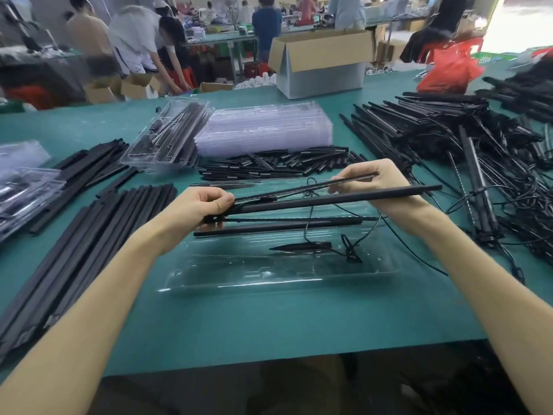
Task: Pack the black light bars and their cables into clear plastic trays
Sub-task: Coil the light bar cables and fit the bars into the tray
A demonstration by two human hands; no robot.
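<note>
Head view, left fingers [222, 201], right fingers [344, 178] gripping light bars [329, 200] over tray [269, 282]

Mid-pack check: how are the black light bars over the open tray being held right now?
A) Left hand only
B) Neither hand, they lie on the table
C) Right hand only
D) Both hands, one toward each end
D: the left hand grips one end of the black light bars and the right hand holds them toward the other end, above the clear tray.
</note>
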